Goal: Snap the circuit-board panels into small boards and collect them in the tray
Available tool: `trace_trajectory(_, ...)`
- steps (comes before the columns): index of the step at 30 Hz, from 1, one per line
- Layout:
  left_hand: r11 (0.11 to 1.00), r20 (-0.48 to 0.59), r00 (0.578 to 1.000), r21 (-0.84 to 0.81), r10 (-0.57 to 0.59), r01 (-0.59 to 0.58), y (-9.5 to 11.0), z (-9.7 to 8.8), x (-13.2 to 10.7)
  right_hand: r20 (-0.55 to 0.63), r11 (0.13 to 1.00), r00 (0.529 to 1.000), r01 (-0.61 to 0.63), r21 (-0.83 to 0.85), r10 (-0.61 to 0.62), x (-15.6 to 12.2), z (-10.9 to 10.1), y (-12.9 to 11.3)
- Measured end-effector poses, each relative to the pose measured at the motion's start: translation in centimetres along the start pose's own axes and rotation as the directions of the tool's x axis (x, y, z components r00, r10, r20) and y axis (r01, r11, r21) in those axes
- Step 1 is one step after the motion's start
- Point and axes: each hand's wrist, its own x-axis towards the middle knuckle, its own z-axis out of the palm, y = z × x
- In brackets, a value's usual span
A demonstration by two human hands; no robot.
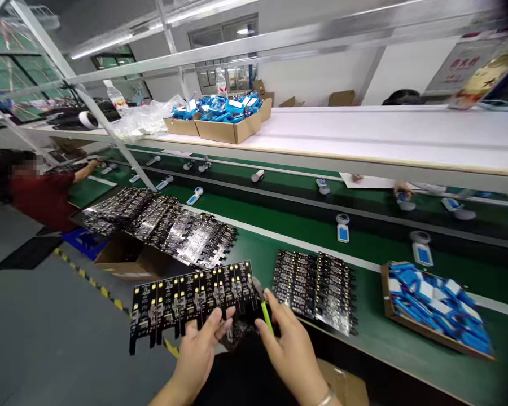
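A glossy black circuit panel [190, 301] carried shiny metal pads [153, 304], and a tool [265, 316] beside it had a smooth green plastic handle and a metal tip. Past the panel lay a matt green belt [355, 276] and a brown cardboard tray [423, 331] of glossy blue packs [432, 299].

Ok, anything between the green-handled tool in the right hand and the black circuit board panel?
Nothing visible. The metal tip of the green-handled tool, held in the right hand, is at the lower right edge of the black circuit board panel. The left hand grips that panel further along, off to one side of the tip.
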Motion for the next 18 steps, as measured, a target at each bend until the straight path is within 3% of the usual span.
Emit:
trace_trajectory(4, 1.000, -0.038, 0.999, 0.000, -0.027, 0.027, 0.4, 0.4, 1.8, -0.055, 0.992, 0.999, -0.004, -0.129, -0.003, 0.3, 0.7, -0.3)
trace_trajectory(7, 0.999, -0.020, 0.999, -0.019, -0.048, 0.048, 0.7, 0.4, 2.9, -0.197, 0.937, 0.980, -0.090, -0.339, 0.023, 0.5, 1.6, -0.6)
trace_trajectory(11, 0.997, 0.005, 0.998, -0.053, -0.056, 0.056, 1.4, 0.2, 4.4, -0.085, 0.977, 0.994, 0.044, -0.209, -0.063, 1.3, 2.4, -0.6)
trace_trajectory(12, 0.996, -0.003, 0.998, -0.053, -0.068, 0.068, 1.6, 0.2, 4.9, -0.098, 0.968, 0.993, 0.046, -0.245, -0.072, 1.5, 2.6, -0.6)
trace_trajectory(16, 0.999, -0.026, 0.999, -0.048, -0.026, 0.025, 2.4, -0.5, 7.7, -0.279, 0.795, 0.960, -0.147, -0.589, -0.030, 2.2, 3.9, -0.3)
trace_trajectory(18, 1.000, -0.012, 1.000, 0.014, 0.024, -0.024, 2.8, -1.8, 9.9, -0.188, 0.740, 0.982, -0.145, -0.657, 0.025, 2.5, 4.6, 0.3)
